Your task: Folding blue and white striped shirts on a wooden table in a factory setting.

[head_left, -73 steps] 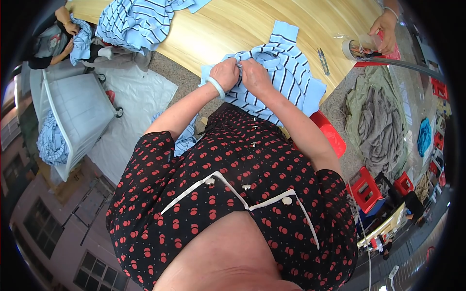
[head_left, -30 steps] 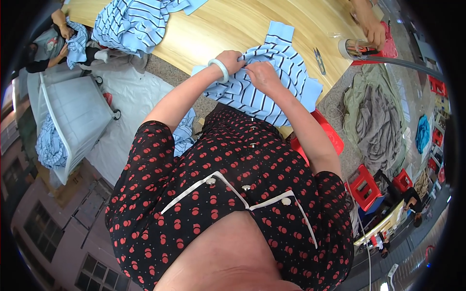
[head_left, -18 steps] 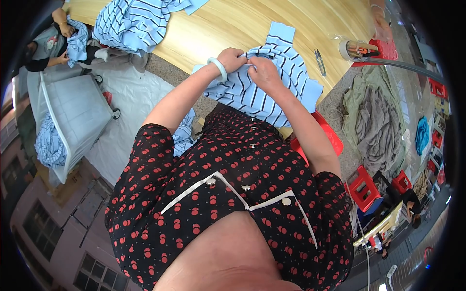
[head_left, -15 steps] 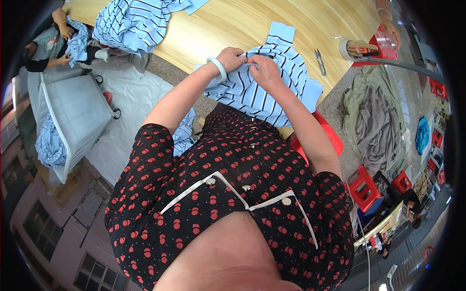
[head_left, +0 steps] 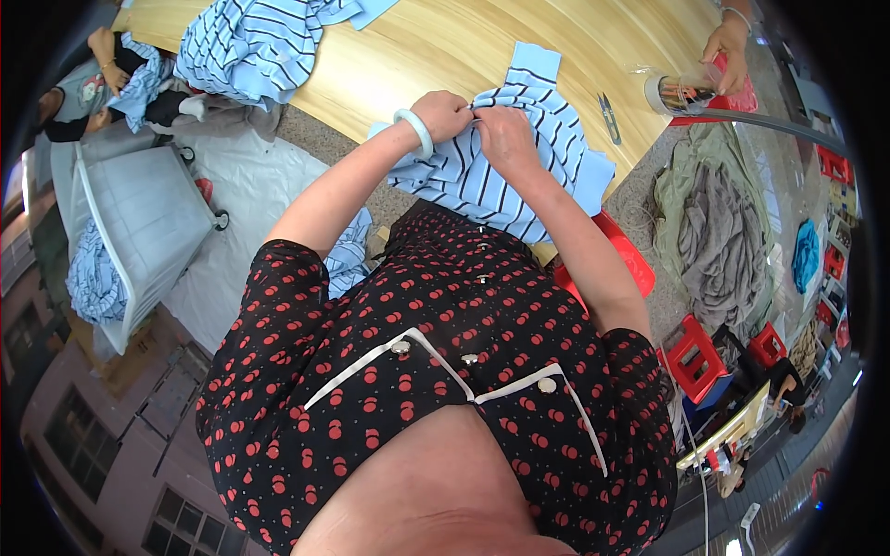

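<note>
A light-blue shirt with dark and white stripes lies partly on the wooden table's near edge and partly over my lap. My left hand, with a pale bangle at its wrist, is closed on the fabric near the top. Right beside it, my right hand pinches the same fabric, so the two sets of fingertips nearly meet. What lies between the fingertips is too small to make out. One plain blue end of the garment sticks up beyond my right hand. Small thread snips rest on the table to the right.
A heap of striped shirts covers the table's far left. At the right corner stands a cup of tools, where another person's hand reaches. A white wheeled bin is at left; red stools stand at right.
The other person's hand at the right has come down toward the cup and red item. My hands stay nearly in place on the shirt, with the right fingers slightly shifted.
</note>
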`<state>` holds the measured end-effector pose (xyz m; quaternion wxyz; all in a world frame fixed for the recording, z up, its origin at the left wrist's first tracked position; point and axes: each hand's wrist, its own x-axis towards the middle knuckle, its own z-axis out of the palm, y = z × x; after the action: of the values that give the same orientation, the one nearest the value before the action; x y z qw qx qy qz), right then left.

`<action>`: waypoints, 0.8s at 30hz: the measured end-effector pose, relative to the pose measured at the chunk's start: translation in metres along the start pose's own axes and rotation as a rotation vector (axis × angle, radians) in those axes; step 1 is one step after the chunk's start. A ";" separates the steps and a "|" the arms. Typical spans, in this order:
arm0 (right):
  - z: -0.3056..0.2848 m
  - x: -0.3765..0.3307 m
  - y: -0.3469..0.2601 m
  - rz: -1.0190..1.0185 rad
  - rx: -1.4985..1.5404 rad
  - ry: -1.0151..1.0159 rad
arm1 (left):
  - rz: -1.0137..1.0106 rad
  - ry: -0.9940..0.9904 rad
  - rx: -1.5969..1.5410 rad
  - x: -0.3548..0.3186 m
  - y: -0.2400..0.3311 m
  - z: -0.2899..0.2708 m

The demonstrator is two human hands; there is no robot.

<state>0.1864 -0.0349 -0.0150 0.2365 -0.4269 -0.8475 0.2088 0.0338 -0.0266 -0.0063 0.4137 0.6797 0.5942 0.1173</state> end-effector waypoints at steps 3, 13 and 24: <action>-0.001 0.001 0.003 -0.001 -0.037 -0.023 | -0.026 -0.038 0.037 -0.007 0.013 0.002; -0.001 0.001 0.000 -0.030 -0.061 -0.041 | -0.020 0.183 0.123 -0.016 0.009 0.024; -0.002 0.001 -0.004 0.047 0.234 -0.055 | 0.006 0.247 -0.036 -0.033 0.006 0.013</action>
<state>0.1848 -0.0362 -0.0107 0.2564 -0.4101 -0.8133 0.3234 0.0376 -0.0618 0.0013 0.3492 0.6542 0.6364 0.2122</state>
